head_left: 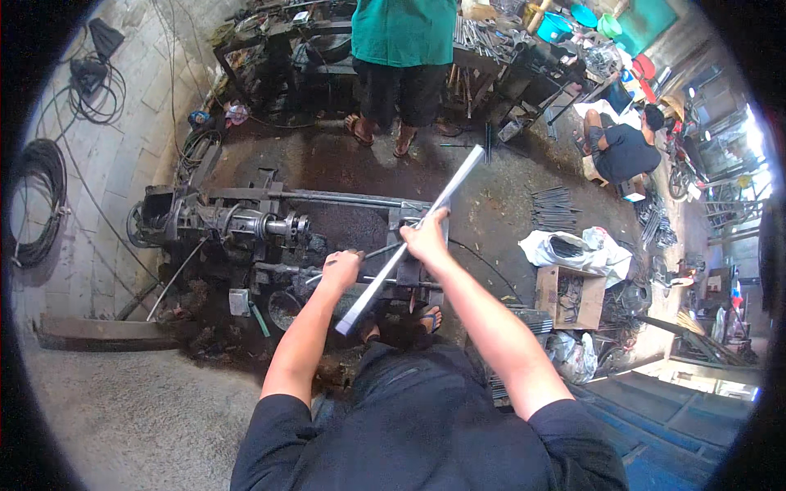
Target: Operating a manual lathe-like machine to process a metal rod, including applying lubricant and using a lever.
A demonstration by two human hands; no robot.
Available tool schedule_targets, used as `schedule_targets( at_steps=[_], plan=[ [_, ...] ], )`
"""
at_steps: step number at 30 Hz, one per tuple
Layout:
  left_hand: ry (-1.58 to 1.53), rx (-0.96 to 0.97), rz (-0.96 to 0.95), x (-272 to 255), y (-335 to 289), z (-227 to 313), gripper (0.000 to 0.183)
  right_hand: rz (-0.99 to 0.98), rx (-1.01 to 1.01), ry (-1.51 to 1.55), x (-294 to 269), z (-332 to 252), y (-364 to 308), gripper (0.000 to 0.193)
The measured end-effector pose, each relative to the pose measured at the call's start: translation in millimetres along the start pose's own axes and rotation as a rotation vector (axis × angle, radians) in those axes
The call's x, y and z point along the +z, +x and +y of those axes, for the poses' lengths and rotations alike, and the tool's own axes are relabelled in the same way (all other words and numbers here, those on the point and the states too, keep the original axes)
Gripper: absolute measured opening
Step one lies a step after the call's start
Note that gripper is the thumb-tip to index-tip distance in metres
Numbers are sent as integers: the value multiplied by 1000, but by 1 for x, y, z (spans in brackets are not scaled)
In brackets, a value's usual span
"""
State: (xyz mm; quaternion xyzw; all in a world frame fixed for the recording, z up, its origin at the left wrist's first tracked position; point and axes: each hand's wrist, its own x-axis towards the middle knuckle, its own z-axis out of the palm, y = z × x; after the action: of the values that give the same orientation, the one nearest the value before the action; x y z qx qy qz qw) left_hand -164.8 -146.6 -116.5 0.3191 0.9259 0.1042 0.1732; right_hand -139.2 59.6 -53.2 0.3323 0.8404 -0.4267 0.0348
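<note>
My right hand (426,237) is closed around a long, straight, silver-white bar (377,286). The bar slants from the far right down to the near left, above the machine. Closed too, my left hand (342,268) is left of the bar, with a thin metal rod (374,254) showing on both sides of its fist. Part of this rod is covered by the fingers. Below both hands lies a dark, lathe-like machine (266,226) with a round spindle at its left and long rails running right.
A person in a green shirt (403,33) stands at the far workbench; another in dark clothes (626,151) crouches at the right. Dark rods (554,209) lie on the floor near a white sack (610,255) and a cardboard box (591,301). Coiled cable (37,204) hangs on the left wall.
</note>
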Motion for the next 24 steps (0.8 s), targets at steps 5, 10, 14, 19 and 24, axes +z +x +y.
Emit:
schedule_targets(
  at_steps=[5, 10, 14, 19, 24],
  plan=[
    [11, 23, 4, 10, -1, -23, 19, -322, -371, -665, -48, -35, -2, 75],
    [-84, -60, -100, 17, -6, -31, 19, -242, -574, -1042, -57, -37, 0, 39],
    [-115, 6, -14, 17, -16, -38, 16, 17, -837, -876, -54, -23, 5, 37],
    [-162, -7, -243, 19, -45, -96, 22, -35, -767, -439, -45, -45, -42, 41],
    [-573, 57, -402, 12, -100, -134, 25, -192, -623, 11, 0, -36, -121, 28]
  ],
)
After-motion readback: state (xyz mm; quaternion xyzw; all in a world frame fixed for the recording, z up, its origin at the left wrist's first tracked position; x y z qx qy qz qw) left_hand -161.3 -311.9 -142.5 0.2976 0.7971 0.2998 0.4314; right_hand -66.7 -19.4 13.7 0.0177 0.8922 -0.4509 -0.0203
